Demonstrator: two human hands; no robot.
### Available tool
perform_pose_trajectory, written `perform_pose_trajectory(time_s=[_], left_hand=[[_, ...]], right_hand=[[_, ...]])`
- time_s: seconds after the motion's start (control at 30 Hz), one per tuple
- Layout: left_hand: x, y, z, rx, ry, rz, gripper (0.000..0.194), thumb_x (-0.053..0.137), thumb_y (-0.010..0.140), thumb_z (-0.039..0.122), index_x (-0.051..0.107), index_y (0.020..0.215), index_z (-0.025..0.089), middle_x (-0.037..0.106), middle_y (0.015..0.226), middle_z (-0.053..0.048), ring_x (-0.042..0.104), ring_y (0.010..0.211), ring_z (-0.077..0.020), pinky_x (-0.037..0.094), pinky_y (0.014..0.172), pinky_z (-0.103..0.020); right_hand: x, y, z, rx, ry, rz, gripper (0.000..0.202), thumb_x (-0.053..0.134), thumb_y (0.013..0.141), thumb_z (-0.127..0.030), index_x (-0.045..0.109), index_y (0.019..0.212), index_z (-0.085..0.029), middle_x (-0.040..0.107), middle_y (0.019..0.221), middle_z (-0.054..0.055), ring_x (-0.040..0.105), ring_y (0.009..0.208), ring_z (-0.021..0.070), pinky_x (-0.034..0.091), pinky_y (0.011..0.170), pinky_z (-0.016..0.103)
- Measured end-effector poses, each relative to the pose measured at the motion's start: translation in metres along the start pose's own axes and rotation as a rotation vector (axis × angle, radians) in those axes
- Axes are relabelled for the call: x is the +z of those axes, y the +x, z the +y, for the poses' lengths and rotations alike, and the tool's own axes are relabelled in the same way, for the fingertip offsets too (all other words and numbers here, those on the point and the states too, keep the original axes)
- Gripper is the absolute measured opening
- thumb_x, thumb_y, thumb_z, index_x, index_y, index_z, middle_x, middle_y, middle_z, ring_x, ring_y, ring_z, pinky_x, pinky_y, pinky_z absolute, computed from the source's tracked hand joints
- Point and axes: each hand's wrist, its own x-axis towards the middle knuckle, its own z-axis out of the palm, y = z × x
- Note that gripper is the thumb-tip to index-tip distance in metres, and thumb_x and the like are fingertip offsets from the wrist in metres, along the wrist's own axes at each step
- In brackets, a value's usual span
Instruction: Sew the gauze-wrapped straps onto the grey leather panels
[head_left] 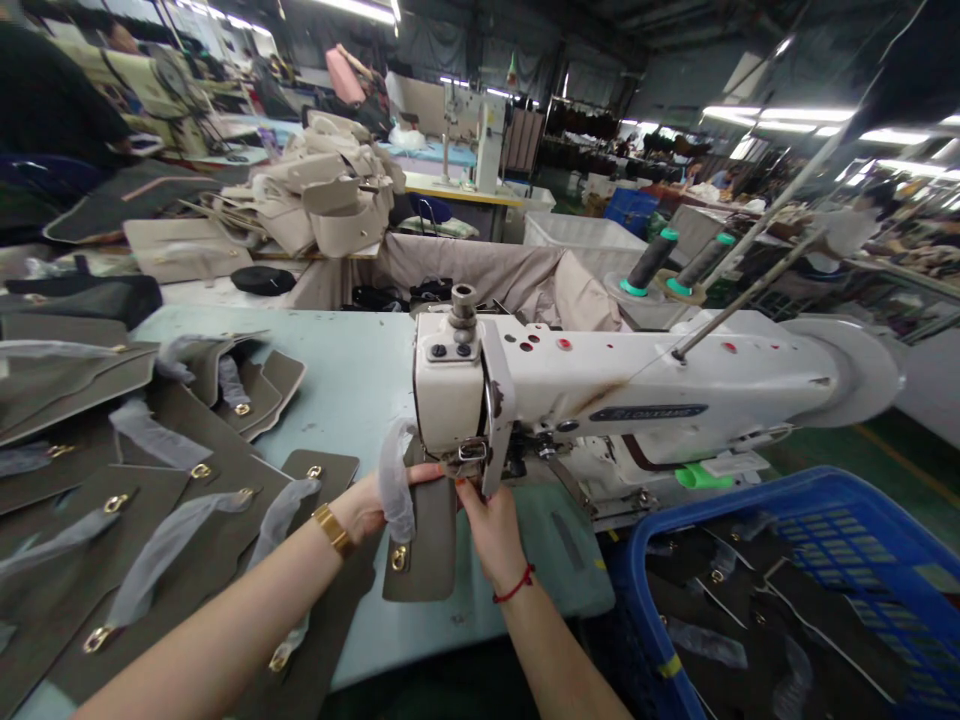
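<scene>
A white sewing machine (637, 385) stands on a pale green table. Under its head lies a grey-brown panel (433, 545) with a gold clasp and a strap wrapped in translucent film (395, 485). My left hand (375, 503), with a gold band on the wrist, holds the panel's left side beside the wrapped strap, index finger reaching toward the needle area. My right hand (487, 515), with a red string bracelet, pinches the panel's right edge near the presser foot. The needle tip is hidden.
Similar panels (142, 530) with wrapped straps cover the table's left side. A blue basket (637, 560) with more panels stands at the right. Behind are thread spools (651, 262), beige pieces (349, 215) and a person in dark clothing (56, 90).
</scene>
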Motion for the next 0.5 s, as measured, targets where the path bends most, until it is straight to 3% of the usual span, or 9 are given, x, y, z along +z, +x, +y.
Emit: perform_pose_trajectory(time_s=[0.2,0.37,0.5], left_hand=[[-0.006,-0.001,0.023,0.033,0.120,-0.042,0.042,0.086,0.047,0.033,0.073,0.082,0.013,0.076,0.078,-0.009,0.069,0.065,-0.0237,0.057,0.065,-0.034],[-0.004,0.000,0.041,-0.012,0.221,-0.097,0.034,0.083,0.046,0.025,0.074,0.077,0.015,0.075,0.073,-0.006,0.068,0.065,-0.0230,0.056,0.063,-0.031],[-0.006,0.004,0.043,-0.046,0.286,-0.172,0.028,0.082,0.047,0.026,0.073,0.071,0.013,0.075,0.069,-0.009,0.068,0.061,-0.0248,0.055,0.058,-0.032]], right_hand=[[0.009,-0.001,0.010,0.081,0.107,-0.030,0.043,0.053,0.086,-0.044,0.064,0.059,-0.013,0.059,0.053,0.003,0.054,0.052,0.0143,0.037,0.051,0.022],[0.017,-0.003,0.011,0.139,0.217,-0.063,0.048,0.050,0.087,-0.048,0.067,0.059,-0.013,0.050,0.042,0.000,0.053,0.048,0.0141,0.036,0.048,0.021],[0.019,-0.002,0.011,0.144,0.263,-0.050,0.043,0.053,0.085,-0.046,0.067,0.066,-0.012,0.059,0.048,0.003,0.056,0.050,0.0144,0.038,0.049,0.021]])
